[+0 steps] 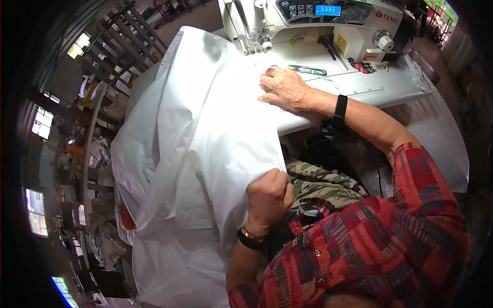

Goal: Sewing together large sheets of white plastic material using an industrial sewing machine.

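A large white sheet (179, 154) of smooth, plastic-looking material drapes from the sewing machine (328, 15) down over the table's left side and toward my lap. My left hand (269, 197) is closed in a fist on the sheet's right edge, close to my lap. Farther up, my right hand (287, 90) has its fingers bent together on the same edge, just short of the needle area (251, 49). Glare washes out the material there, so the exact finger contact is hard to see. Beside that hand lies a slim dark tool (308, 70), perhaps thread snips, with green thread (328, 79).
The machine's white bed (370, 87) carries a printed scale. Dark-handled tools (333, 51) and a checked cloth scrap (362, 65) lie under the machine arm. Clear plastic film (441, 138) hangs at right. Wooden racks (126, 46) and cluttered shelves (92, 128) stand left.
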Motion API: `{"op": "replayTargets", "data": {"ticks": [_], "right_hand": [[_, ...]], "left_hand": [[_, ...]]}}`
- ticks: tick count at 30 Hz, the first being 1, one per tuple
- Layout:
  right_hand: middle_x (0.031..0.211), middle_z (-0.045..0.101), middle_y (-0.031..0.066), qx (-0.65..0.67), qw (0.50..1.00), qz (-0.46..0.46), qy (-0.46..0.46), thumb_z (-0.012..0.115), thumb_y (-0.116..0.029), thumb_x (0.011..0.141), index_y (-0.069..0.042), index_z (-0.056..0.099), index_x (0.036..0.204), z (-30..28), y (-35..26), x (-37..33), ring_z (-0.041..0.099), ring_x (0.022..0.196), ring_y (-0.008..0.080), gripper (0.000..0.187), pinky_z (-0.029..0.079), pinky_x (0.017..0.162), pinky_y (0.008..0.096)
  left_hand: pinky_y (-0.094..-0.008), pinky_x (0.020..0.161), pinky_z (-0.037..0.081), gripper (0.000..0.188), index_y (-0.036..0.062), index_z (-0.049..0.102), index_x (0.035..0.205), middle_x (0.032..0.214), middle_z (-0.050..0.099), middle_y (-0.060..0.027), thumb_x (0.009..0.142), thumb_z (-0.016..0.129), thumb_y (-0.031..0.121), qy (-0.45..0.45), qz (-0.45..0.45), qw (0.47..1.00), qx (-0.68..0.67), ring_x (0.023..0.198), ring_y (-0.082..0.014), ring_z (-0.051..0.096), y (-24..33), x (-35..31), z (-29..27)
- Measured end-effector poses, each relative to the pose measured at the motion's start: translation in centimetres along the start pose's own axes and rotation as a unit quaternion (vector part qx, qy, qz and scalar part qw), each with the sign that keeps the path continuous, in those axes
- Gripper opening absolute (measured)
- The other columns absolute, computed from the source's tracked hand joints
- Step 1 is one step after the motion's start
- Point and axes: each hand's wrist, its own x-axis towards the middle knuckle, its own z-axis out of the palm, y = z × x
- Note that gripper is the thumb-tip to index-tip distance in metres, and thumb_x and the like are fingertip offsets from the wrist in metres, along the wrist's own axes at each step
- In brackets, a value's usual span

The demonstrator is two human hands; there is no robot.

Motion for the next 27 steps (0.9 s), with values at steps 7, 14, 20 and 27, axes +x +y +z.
{"op": "replayTargets", "data": {"ticks": [7, 14, 20, 27], "right_hand": [[0.113, 0.060, 0.0130, 0.002, 0.999, 0.030, -0.013, 0.063, -0.044, 0.086, -0.003, 0.062, 0.104, -0.3, -0.4, -0.1, 0.052, 0.110, 0.0279, 0.045, 0.038, 0.095, 0.0424], [0.122, 0.059, 0.0161, 0.022, 0.998, 0.038, -0.038, 0.062, -0.041, 0.088, 0.000, 0.062, 0.113, -0.7, -0.5, 0.1, 0.051, 0.114, 0.0300, 0.048, 0.036, 0.098, 0.0438], [0.112, 0.060, 0.0166, 0.015, 1.000, 0.025, 0.010, 0.056, -0.031, 0.091, -0.001, 0.062, 0.108, 0.4, -0.2, 0.2, 0.052, 0.111, 0.0303, 0.035, 0.037, 0.096, 0.0444], [0.108, 0.060, 0.0152, 0.014, 0.998, 0.030, 0.060, 0.055, -0.011, 0.085, -0.002, 0.063, 0.106, 2.4, 1.6, 0.4, 0.053, 0.108, 0.0313, 0.024, 0.037, 0.095, 0.0446]], "left_hand": [[-0.0425, 0.054, 0.045, 0.013, 0.0035, 0.053, 0.065, 0.064, 0.056, -0.0148, 0.072, 0.061, 0.009, -0.020, 0.028, 0.998, 0.047, 0.057, -0.0340, 0.057, -2.1, 5.8, -0.7], [-0.0452, 0.062, 0.052, 0.013, -0.0006, 0.060, 0.066, 0.068, 0.062, -0.0206, 0.073, 0.057, 0.010, -0.070, -0.003, 0.988, 0.138, 0.062, -0.0378, 0.063, -4.6, 11.5, -0.9], [-0.0424, 0.062, 0.052, 0.018, -0.0016, 0.070, 0.074, 0.064, 0.059, -0.0246, 0.070, 0.056, 0.008, -0.023, 0.003, 0.990, 0.136, 0.061, -0.0382, 0.063, -7.0, 16.3, 0.1], [-0.0372, 0.066, 0.052, 0.021, -0.0045, 0.070, 0.083, 0.068, 0.066, -0.0202, 0.077, 0.061, 0.014, -0.052, -0.074, 0.996, 0.017, 0.062, -0.0270, 0.066, -7.9, 19.6, 0.3]]}}
